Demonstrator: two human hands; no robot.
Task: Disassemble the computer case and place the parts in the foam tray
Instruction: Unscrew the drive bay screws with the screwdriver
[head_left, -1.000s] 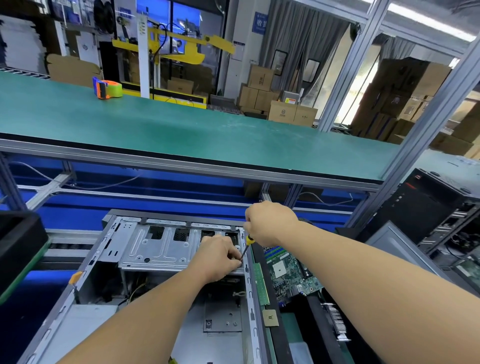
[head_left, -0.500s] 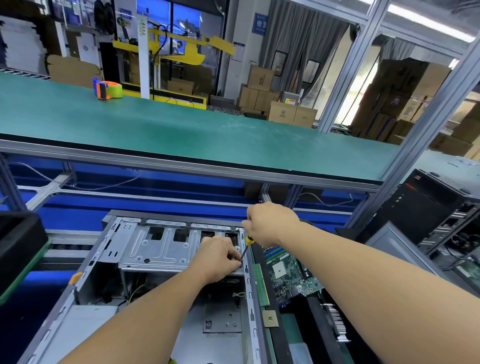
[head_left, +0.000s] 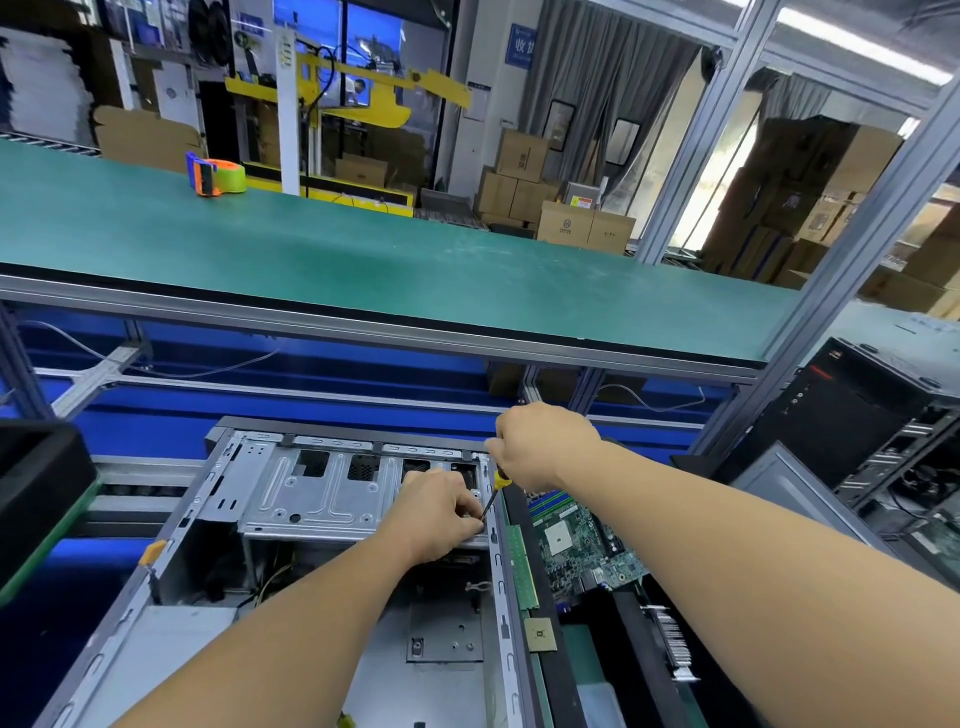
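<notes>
An open grey metal computer case (head_left: 218, 525) lies on its side in front of me, with a silver drive cage (head_left: 317, 493) across its far end. My right hand (head_left: 540, 447) grips a yellow-handled screwdriver (head_left: 496, 491) whose tip points down at the cage's right edge. My left hand (head_left: 441, 512) has its fingers curled at the screwdriver tip, on the cage's right end; what they pinch is hidden. A green motherboard (head_left: 576, 540), a memory stick (head_left: 519, 566) and a CPU chip (head_left: 540, 635) lie in the black foam tray (head_left: 634, 634) to the right of the case.
A green-topped shelf (head_left: 363, 260) runs above the case, with an orange and green tape dispenser (head_left: 215, 176) on it. A black computer tower (head_left: 852, 410) stands at the right beside other open cases. A black foam block (head_left: 36, 483) sits at the left edge.
Both hands have stayed at the right end of the drive cage; the right hand has shifted slightly on the screwdriver. Nothing else has moved.
</notes>
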